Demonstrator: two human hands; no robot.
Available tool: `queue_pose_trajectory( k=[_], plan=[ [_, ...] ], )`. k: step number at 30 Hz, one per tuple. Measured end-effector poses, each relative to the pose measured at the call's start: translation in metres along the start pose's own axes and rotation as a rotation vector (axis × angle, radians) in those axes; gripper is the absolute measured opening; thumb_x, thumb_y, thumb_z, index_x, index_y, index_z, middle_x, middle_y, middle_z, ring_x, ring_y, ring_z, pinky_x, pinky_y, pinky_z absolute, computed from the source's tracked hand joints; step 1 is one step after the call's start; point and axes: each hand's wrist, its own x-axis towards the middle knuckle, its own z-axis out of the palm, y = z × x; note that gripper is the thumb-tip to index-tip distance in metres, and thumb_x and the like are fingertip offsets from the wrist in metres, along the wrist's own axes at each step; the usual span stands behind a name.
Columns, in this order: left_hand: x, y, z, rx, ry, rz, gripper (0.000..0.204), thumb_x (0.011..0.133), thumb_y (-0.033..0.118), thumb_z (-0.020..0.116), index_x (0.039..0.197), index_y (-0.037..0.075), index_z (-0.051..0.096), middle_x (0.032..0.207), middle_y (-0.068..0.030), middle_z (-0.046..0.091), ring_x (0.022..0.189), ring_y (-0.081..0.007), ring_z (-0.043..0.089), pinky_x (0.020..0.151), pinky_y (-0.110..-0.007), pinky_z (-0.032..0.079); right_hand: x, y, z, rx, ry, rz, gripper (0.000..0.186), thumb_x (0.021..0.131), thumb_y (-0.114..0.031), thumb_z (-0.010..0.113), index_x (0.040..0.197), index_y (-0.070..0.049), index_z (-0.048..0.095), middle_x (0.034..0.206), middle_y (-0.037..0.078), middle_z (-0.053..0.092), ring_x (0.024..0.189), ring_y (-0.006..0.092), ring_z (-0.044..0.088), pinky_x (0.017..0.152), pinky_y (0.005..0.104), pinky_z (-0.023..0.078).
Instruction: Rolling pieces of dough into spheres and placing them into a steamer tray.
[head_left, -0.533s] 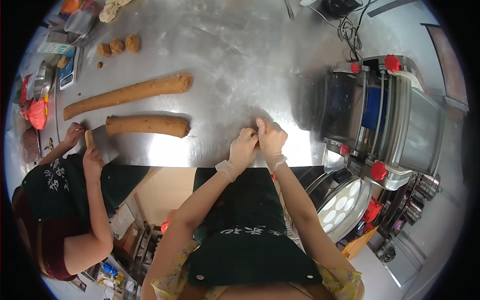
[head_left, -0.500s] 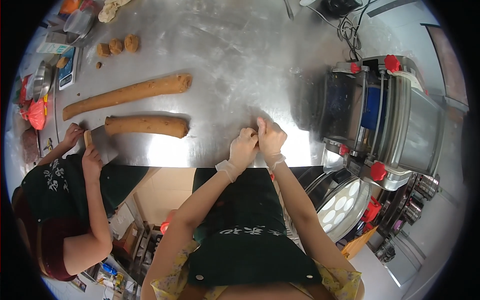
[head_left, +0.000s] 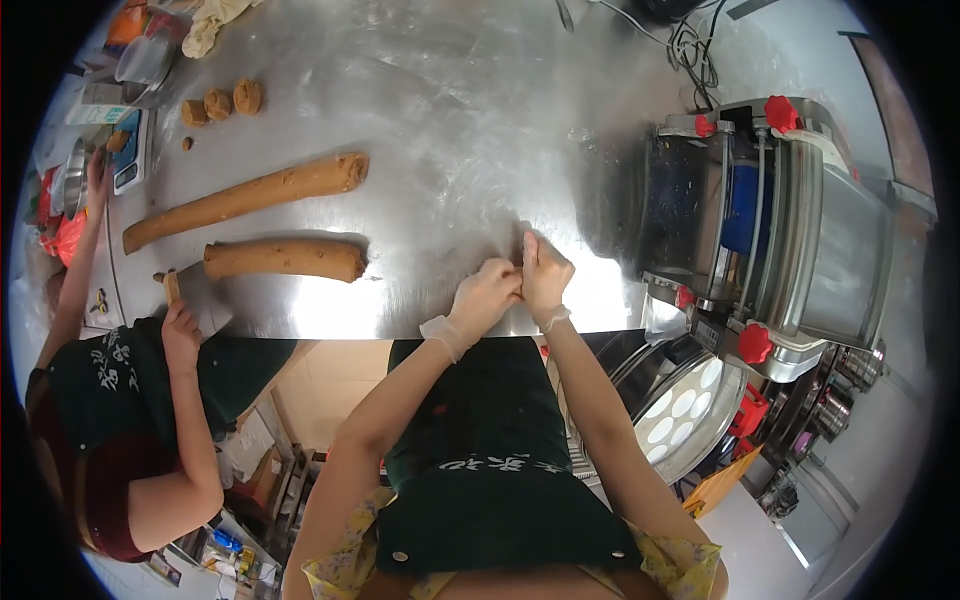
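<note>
My left hand and my right hand meet above the near edge of the steel table. Both wear thin clear gloves, bunched at the wrists. The left fingers are curled and touch the curled fingers of the right, whose thumb points up and away. Whatever lies between the fingertips, if anything, is hidden. To the left lie two brown dough logs, a shorter thick one nearer me and a longer tapering one behind it.
A co-worker at the left holds a wooden-handled knife by the shorter log's end and reaches toward a scale. Several dough pieces sit farther back. A roller machine stands right; a tray of white discs is below it.
My hands stay together, with only a slight shift of the fingers. The co-worker's left hand has gone from beside the knife to the lump on the scale. The view has shifted slightly.
</note>
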Motion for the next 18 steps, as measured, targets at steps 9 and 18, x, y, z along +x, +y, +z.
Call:
queue_pose_trajectory(
  k=[9,18],
  plan=[
    [-0.017,0.013,0.021,-0.106,0.129,-0.207,0.029,0.077,0.006,0.076,0.104,0.007,0.068,0.098,-0.0093,0.065,0.084,-0.0273,0.067,0.073,-0.036,0.055,-0.018,0.005,-0.011,-0.030,-0.052,0.119,0.041,0.099,-0.029,0.059,0.066,-0.005,0.062,0.059,0.012,0.061,0.050,0.0302,0.060,0.048,0.0399,0.047],
    [-0.011,0.008,0.033,-0.179,0.123,-0.255,0.033,0.077,0.005,0.075,0.108,0.006,0.067,0.107,-0.0094,0.062,0.087,-0.0265,0.066,0.074,-0.036,0.055,-0.013,0.014,-0.017,-0.118,-0.046,0.126,0.034,0.098,-0.030,0.060,0.076,-0.005,0.069,0.064,0.013,0.064,0.053,0.0314,0.062,0.052,0.0410,0.049]
  ],
)
